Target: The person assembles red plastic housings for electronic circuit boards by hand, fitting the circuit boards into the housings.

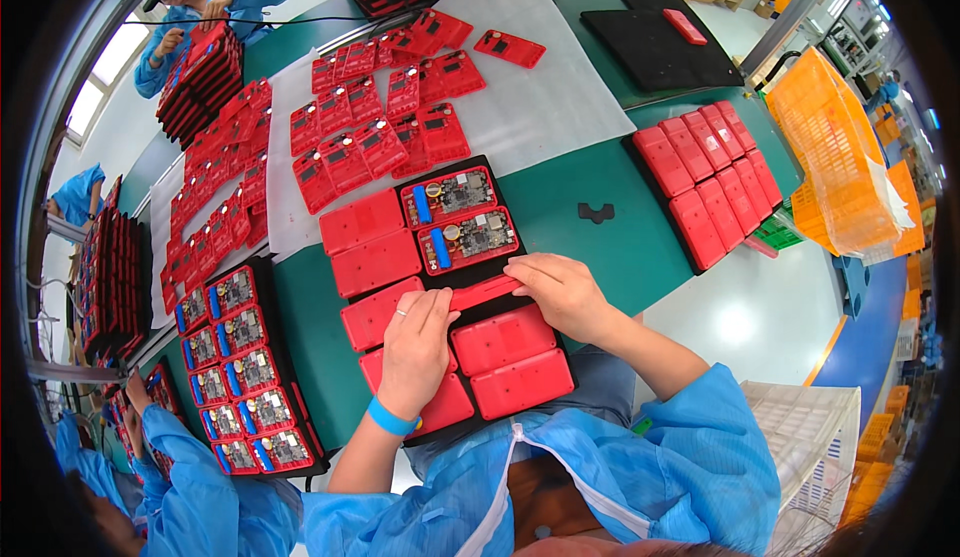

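Note:
My left hand [414, 352] and my right hand [560, 292] pinch the two ends of a red plastic case [482, 293], which is tilted on edge. It is over a black tray [485, 311] directly in front of me. Closed red cases [503, 339] lie in the tray's near rows and at its far left. At the far right of the tray, two open case halves [466, 242] show circuit boards and blue batteries. My left wrist wears a blue band [392, 418]. Whether the held case is fully closed, I cannot tell.
Left stands a tray of open cases with boards [250, 372]; right, a tray of closed red cases [706, 182]. Loose red covers [345, 162] spread over white sheeting [540, 107]. A small black piece [596, 213] lies on the green table [620, 172]. Co-workers [215, 2] work at left.

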Tool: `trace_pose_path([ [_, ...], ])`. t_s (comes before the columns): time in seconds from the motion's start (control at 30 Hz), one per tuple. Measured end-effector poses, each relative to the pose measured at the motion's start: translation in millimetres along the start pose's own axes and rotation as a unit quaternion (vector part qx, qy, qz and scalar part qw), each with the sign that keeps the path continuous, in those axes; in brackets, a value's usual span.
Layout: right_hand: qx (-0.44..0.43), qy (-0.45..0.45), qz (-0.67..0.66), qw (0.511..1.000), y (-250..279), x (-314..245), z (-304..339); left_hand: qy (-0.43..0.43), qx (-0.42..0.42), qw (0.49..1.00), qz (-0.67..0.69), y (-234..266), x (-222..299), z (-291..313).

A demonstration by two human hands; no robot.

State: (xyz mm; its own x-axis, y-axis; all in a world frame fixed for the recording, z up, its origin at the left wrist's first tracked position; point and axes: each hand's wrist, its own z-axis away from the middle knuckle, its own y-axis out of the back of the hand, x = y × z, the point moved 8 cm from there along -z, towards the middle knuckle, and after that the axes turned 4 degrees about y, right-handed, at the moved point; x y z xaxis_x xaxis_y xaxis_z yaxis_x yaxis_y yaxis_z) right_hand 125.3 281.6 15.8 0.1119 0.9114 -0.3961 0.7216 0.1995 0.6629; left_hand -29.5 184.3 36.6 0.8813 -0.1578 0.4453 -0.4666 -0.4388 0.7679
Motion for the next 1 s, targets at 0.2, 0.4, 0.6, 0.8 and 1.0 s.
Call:
trace_pose_path([
  [0.2,-0.009,-0.053,-0.093,0.994,2,15,-2,0.052,-0.023,0.998,0.041,2,-8,-5],
  [0.4,-0.021,-0.166,-0.148,0.975,-3,38,16,0.069,-0.035,0.994,0.070,3,12,-26],
  [0.6,-0.026,-0.187,-0.185,0.964,12,42,7,0.058,-0.041,0.996,0.062,-28,17,-27],
  [0.8,0.009,-0.230,0.191,0.954,74,109,37,0.067,-0.039,0.992,0.096,-30,18,-26],
  [1.0,-0.027,-0.093,0.234,0.967,69,119,28,0.060,-0.036,0.993,0.091,-29,18,-28],
])
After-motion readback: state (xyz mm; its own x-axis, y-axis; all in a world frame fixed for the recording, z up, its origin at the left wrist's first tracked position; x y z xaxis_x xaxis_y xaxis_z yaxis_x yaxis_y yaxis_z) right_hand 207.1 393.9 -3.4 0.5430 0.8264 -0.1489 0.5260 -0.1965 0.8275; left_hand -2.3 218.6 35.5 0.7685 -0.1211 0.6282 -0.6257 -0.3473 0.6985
